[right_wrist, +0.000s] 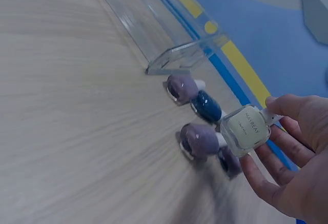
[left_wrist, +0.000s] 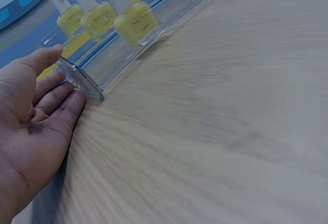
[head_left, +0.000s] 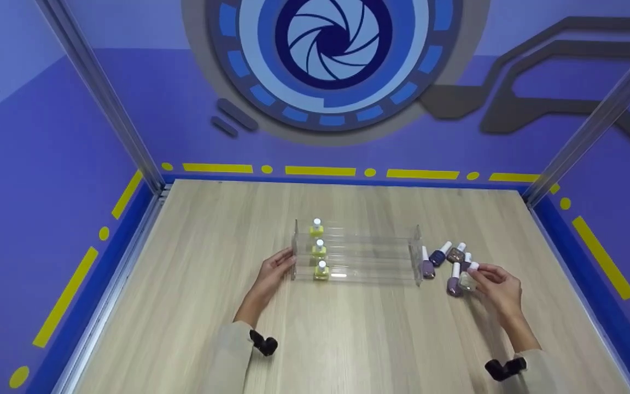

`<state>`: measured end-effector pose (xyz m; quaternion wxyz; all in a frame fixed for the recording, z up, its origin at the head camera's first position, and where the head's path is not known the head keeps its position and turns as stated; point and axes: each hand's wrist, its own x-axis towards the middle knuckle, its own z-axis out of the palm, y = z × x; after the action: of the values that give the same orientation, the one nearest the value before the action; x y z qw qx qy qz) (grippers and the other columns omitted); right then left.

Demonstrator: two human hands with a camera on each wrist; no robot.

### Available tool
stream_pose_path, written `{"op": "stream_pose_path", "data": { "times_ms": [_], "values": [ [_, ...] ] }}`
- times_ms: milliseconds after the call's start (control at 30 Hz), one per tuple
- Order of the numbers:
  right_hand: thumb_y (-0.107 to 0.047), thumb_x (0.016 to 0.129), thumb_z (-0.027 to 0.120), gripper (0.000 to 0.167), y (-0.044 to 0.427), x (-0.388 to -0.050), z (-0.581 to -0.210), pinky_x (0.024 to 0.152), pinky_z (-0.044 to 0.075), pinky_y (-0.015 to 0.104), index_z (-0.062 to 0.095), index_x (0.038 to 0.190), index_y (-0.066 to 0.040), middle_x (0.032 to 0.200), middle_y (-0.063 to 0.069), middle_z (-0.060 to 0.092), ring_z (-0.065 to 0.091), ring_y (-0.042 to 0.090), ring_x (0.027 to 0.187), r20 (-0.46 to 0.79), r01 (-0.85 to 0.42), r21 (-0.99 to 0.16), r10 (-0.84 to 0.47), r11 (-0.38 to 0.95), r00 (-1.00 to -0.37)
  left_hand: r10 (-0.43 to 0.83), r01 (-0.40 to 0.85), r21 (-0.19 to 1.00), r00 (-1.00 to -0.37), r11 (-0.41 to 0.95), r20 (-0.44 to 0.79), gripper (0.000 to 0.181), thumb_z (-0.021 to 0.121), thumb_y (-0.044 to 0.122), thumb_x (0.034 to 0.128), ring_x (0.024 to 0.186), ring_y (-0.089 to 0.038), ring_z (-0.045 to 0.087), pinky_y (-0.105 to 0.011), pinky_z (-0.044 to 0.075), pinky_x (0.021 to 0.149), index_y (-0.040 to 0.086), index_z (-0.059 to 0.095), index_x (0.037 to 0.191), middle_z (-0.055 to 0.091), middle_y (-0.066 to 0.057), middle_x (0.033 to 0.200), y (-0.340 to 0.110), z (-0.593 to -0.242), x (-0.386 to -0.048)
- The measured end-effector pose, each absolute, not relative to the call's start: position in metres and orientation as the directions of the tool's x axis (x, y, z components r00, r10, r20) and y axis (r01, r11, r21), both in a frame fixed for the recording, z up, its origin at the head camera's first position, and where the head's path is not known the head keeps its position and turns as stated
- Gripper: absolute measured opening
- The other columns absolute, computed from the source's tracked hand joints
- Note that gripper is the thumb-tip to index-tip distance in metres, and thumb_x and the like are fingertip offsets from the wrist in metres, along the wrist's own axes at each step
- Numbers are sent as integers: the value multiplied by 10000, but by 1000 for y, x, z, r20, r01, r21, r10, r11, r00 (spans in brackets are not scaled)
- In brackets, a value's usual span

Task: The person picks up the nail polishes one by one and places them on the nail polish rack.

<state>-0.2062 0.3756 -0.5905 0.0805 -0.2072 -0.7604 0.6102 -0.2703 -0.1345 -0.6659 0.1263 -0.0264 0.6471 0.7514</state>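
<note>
A clear tiered rack (head_left: 369, 262) stands mid-table with a yellow nail polish bottle on each tier near its left end; the front one (head_left: 321, 272) has a white cap like the others. My left hand (head_left: 271, 276) holds the rack's left end panel (left_wrist: 82, 78), thumb at its edge and fingers against its outer side. My right hand (head_left: 501, 290) pinches a pale, nearly clear nail polish bottle (right_wrist: 246, 130) by its white cap, above the loose bottles. Beneath are a purple bottle (right_wrist: 199, 139) and a dark blue one (right_wrist: 207, 106).
Several bottles lie right of the rack, among them a mauve one (head_left: 428, 268) by its end panel and a brown glittery one (head_left: 456, 255). Patterned panels (head_left: 315, 153) border the wooden table (head_left: 348, 339) at the back and both sides.
</note>
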Motion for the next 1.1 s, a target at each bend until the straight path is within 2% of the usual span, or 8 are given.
{"op": "stream_pose_path", "data": {
  "times_ms": [333,467,733,967,1100],
  "values": [
    [-160,912,786,379,354,-215,-574,743,621,177,637,1182,60,820,-219,702,695,-15,810,-77,158,-963,340,218,-937,140,-236,964,-966,-120,-219,581,649,281,1017,1471,-299,454,-408,379,1239,41,465,1514,475,-172,1572,-132,-666,-268],
    [-153,917,779,368,345,-218,-570,754,628,202,630,1183,52,835,-200,703,698,-5,812,-66,137,-966,304,219,-950,145,-235,963,-966,-133,-216,609,666,297,1006,1474,-294,448,-405,374,1243,42,459,1519,470,-170,1577,-132,-666,-268],
    [-79,909,771,377,327,-226,-565,740,613,157,613,1194,112,828,-174,707,679,-25,807,-42,100,-973,260,210,-965,154,-211,968,-970,-133,-190,597,658,286,1012,1450,-284,478,-384,415,1214,20,464,1510,481,-184,1565,-131,-670,-268],
    [-79,905,776,368,309,-231,-559,748,629,201,618,1174,116,868,-103,726,693,3,794,-27,81,-967,219,243,-975,158,-218,969,-967,-113,-199,625,643,292,1022,1476,-334,435,-407,395,1229,-8,426,1525,439,-224,1581,-132,-669,-268],
    [-156,893,807,377,297,-238,-557,742,637,238,652,1146,77,908,-56,747,705,24,798,-11,69,-950,187,305,-982,135,-217,969,-970,-115,-201,621,647,283,1019,1481,-349,426,-432,374,1242,-14,431,1520,442,-229,1577,-132,-667,-269]
  ]
}}
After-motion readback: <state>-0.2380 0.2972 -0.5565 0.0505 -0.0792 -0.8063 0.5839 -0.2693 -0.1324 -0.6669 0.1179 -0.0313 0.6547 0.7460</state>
